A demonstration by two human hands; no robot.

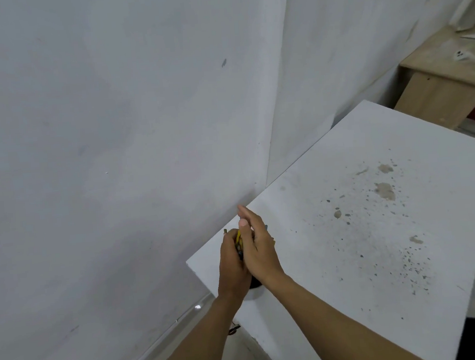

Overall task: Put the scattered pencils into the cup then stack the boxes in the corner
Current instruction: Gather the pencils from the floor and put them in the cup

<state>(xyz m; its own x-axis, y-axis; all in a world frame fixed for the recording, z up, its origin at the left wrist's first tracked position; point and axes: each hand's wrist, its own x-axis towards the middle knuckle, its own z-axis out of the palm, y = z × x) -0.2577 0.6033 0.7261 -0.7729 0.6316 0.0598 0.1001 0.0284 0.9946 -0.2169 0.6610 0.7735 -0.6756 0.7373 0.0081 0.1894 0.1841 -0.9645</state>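
Your two hands meet over the near left corner of the bench [350, 256], close to the wall [113, 132] that runs along its left edge. Your left hand [231, 262] is curled round a bundle of pencils [238, 238]. A yellow one shows between thumb and fingers, and a few tips poke out above your knuckles.

Your right hand [260, 252] lies against the same bundle from the right, with its forefinger stretched forward and its thumb laid on the pencils. Its other fingers are hidden behind the hand, so you cannot tell from here whether it pinches the pencils or only steadies them.

Just below your wrists, a dark rounded shape [255, 284] sits on the bench near that corner. It may be the cup, but your hands cover most of it.

The middle and right of the bench carry brown stains [385, 191] and a scatter of dark specks. Beyond the far right corner stands a wooden cabinet [439, 90].
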